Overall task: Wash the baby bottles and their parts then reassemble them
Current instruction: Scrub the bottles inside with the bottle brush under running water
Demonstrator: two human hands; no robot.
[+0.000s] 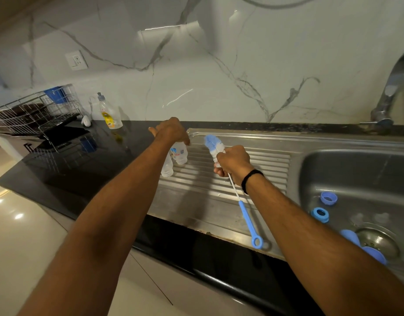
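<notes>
Two clear baby bottles stand on the steel draining board (207,201). My left hand (170,131) grips the top of the farther bottle (180,153); the nearer bottle (167,167) stands just beside it, partly behind my forearm. My right hand (233,163) holds a bottle brush (213,144) by its wire stem, the blue and white bristles pointing up and left, the blue handle with its loop trailing toward the front edge. In the sink basin (347,169) lie two blue screw rings (328,198) (320,214) and blue caps (374,254) near the drain.
A dish soap bottle (109,115) stands at the back of the black counter (71,169). A wire dish rack (34,112) sits at the far left. The chrome tap (392,92) rises at the right behind the sink.
</notes>
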